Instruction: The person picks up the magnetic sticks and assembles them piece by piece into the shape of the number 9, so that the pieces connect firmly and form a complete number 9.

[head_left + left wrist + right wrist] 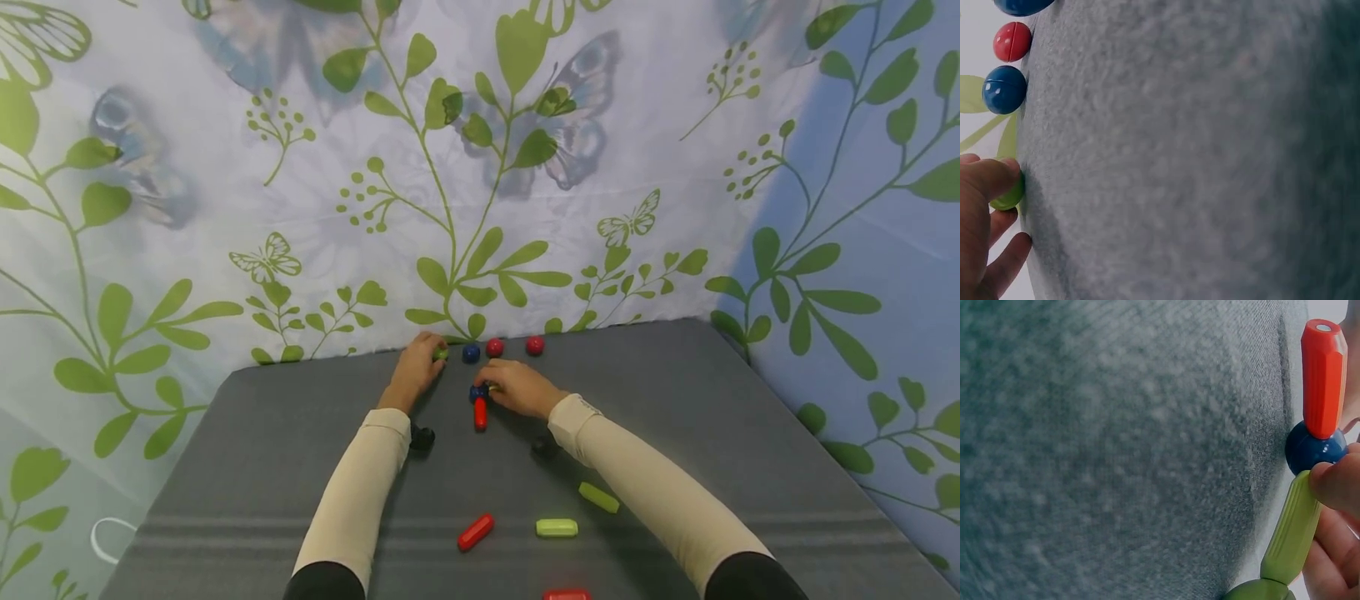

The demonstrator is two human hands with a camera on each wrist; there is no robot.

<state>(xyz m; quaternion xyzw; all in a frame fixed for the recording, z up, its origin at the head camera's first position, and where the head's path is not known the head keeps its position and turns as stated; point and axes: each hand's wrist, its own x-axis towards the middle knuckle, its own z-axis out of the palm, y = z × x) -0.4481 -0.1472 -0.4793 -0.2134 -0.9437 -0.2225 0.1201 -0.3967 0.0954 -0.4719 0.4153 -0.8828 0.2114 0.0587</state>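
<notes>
At the back of the table, my left hand (417,369) pinches a small green ball (1007,195) between thumb and fingers. My right hand (521,388) holds a joined piece near the table's middle. In the right wrist view a red rod (1324,381) and a green rod (1291,531) both meet a blue ball (1315,447). The right thumb and fingers grip the green rod close to that ball. A second green ball (1260,591) touches the green rod's other end, partly cut off by the frame. From the head view, the hand hides most of the green rod.
Along the back edge sit a loose blue ball (471,353) and two red balls, one (495,347) beside it and another (535,345) farther right. Toward the front of the grey table (247,467) lie red rods (476,532) and green rods (557,527). A patterned curtain (315,208) hangs behind.
</notes>
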